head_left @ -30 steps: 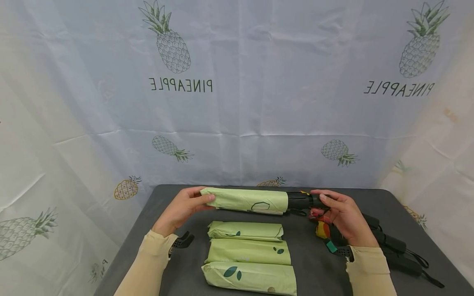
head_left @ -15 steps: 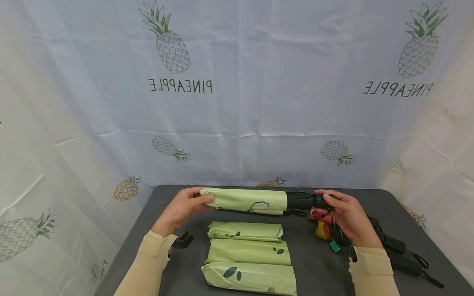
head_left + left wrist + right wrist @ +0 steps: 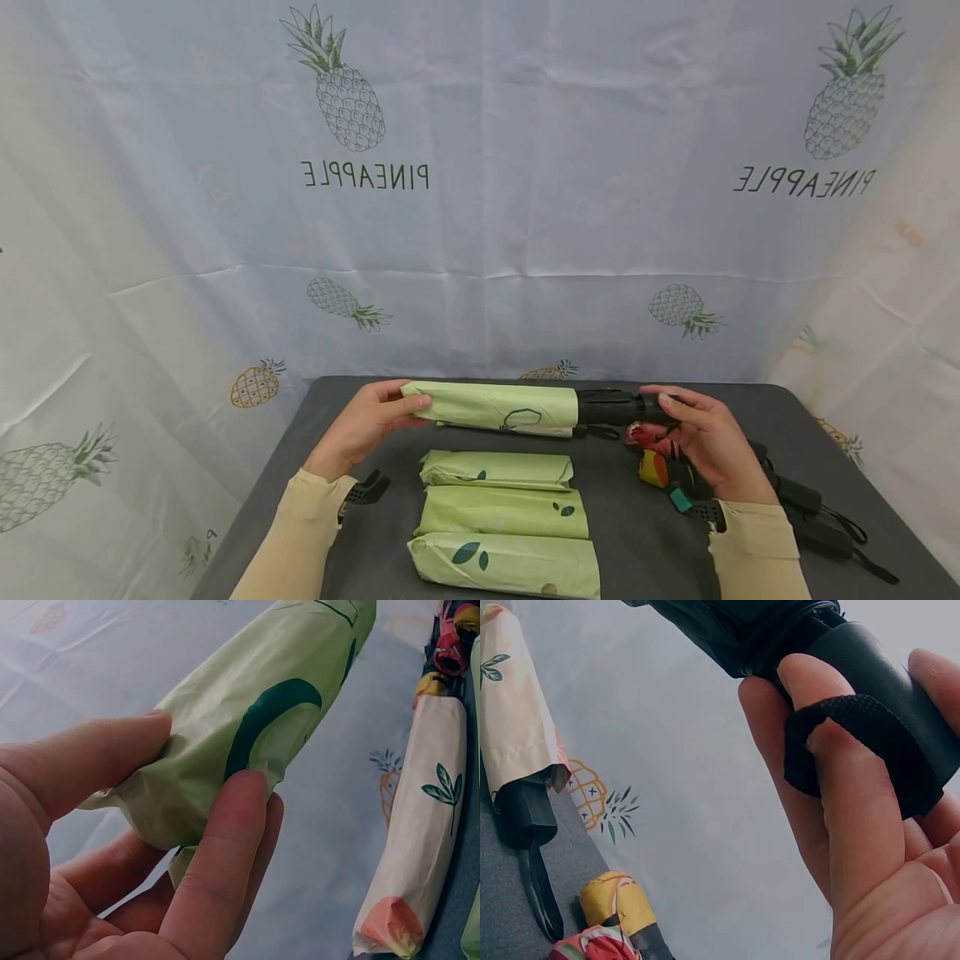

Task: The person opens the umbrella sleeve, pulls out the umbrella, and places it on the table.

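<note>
Pinching just the far-left end of a green sleeve (image 3: 487, 407), the left hand (image 3: 367, 427) has thumb and fingers on thin, creased fabric; a slip there could let the cover slide or crumple. Right of it, at the sleeve's mouth near the frame's middle, the folded black umbrella (image 3: 603, 407) sticks out, and its rib ends could catch the hem if pushed crookedly. Farther right, the right hand (image 3: 708, 437) grasps the black handle (image 3: 870, 664); the strap (image 3: 855, 720) lies across its fingers and could snag on release. That wrist, close beside the red-and-yellow bundle (image 3: 652, 467), might knock it.

As for writing, "PINEAPPLE" reads mirrored on the curtain (image 3: 480, 217) at upper left and again at upper right. Faint marks on the middle green packet (image 3: 502, 510), lower centre, are too small to read. I can make out no brand name on the umbrella.
</note>
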{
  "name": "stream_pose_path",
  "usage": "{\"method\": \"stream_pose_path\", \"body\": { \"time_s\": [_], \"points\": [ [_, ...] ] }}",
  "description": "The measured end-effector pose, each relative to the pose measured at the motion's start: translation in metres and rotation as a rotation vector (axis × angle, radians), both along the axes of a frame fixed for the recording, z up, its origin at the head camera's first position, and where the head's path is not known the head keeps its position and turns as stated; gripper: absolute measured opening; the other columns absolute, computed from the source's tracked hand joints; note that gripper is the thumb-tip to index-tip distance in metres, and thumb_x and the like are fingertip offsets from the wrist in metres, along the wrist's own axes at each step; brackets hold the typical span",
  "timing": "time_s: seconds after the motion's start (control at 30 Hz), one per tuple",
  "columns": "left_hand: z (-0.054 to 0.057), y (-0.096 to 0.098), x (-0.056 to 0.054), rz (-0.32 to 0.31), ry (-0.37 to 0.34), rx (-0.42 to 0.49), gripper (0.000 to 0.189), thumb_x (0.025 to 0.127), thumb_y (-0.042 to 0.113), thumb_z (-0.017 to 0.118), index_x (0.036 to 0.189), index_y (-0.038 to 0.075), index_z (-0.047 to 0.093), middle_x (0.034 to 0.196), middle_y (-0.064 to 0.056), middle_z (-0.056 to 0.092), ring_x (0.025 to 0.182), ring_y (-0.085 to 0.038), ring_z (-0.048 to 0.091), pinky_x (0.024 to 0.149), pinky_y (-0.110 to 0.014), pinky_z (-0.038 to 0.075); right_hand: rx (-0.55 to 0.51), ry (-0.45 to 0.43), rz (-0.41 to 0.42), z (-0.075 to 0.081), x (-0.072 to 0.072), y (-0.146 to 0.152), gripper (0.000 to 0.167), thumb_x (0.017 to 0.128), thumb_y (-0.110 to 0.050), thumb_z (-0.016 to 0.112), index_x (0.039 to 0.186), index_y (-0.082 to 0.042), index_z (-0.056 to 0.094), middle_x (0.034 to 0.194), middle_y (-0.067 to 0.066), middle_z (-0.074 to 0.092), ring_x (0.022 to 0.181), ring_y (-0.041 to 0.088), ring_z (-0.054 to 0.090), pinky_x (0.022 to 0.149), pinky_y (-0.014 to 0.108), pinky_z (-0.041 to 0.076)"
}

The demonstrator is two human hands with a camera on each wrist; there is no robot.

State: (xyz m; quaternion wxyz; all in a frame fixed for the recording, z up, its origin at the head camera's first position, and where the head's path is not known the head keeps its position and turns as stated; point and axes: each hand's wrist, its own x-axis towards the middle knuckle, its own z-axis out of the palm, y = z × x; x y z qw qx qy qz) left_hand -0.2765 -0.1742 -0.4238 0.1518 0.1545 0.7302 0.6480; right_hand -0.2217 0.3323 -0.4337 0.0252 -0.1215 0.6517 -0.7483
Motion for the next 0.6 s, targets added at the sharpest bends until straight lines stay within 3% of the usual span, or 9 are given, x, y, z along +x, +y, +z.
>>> {"method": "stream_pose_path", "body": {
  "time_s": [0.1,0.6],
  "points": [
    [-0.0007,-0.0009,-0.0006,0.004,0.006,0.001,0.045,0.105,0.030,0.075,0.137,0.001,0.068,0.114,-0.006,0.071,0.113,-0.023,0.073,0.109,-0.044,0.062,-0.019,0.018,0.001,-0.0001,0.0004,0.0017,0.034,0.117,-0.011,0.049,0.140,-0.011,0.074,0.133,-0.010,0.071,0.102,0.012,0.080,0.087,0.027,0.067],
    [-0.0013,-0.0082,-0.0026,0.012,-0.008,0.008,0.043,0.106,0.028,0.074,0.137,-0.001,0.066,0.113,-0.004,0.070,0.115,-0.022,0.073,0.110,-0.044,0.061,-0.027,-0.008,-0.014,0.0030,0.0037,0.0052,0.033,0.117,-0.011,0.049,0.139,-0.012,0.074,0.132,-0.011,0.072,0.102,0.012,0.080,0.083,0.028,0.067]
  ]
}}
